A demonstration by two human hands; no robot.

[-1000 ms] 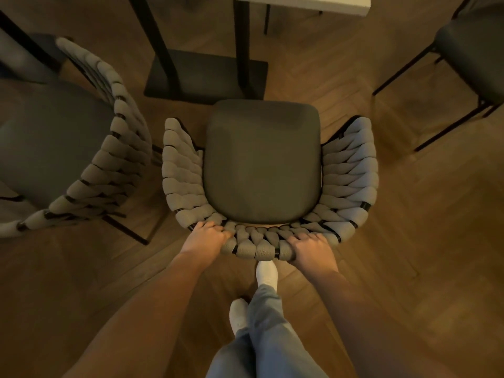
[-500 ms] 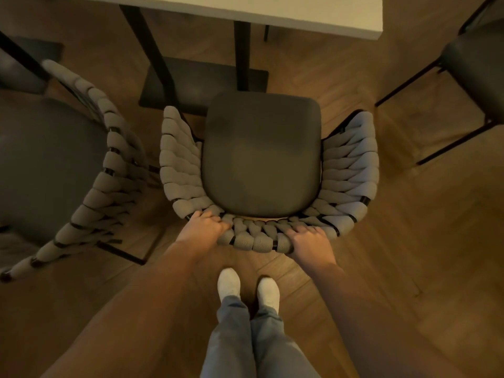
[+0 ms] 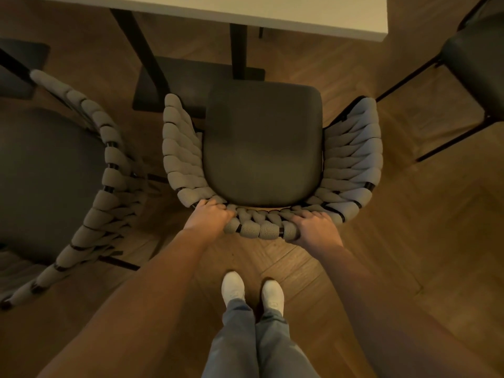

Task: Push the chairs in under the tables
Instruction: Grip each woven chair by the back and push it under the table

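A chair (image 3: 263, 143) with a dark seat cushion and a grey woven rope back stands in front of me, facing a white table (image 3: 272, 15). My left hand (image 3: 208, 218) grips the left part of the curved backrest. My right hand (image 3: 316, 227) grips the right part of the same backrest. The seat's front edge lies just short of the table edge, over the table's dark floor plate (image 3: 191, 83) and beside its black post (image 3: 238, 50). My two white-socked feet (image 3: 252, 291) stand side by side on the wood floor behind the chair.
A second woven-back chair (image 3: 62, 170) stands close on the left, its back nearly touching this one. A dark chair with thin black legs (image 3: 474, 58) stands at the upper right. A slanted black table leg (image 3: 141, 50) rises at the left. Herringbone wood floor (image 3: 409, 241) lies to the right.
The chair has slid forward toward the table with both hands on its back. More of the tabletop shows. My feet have come together side by side.
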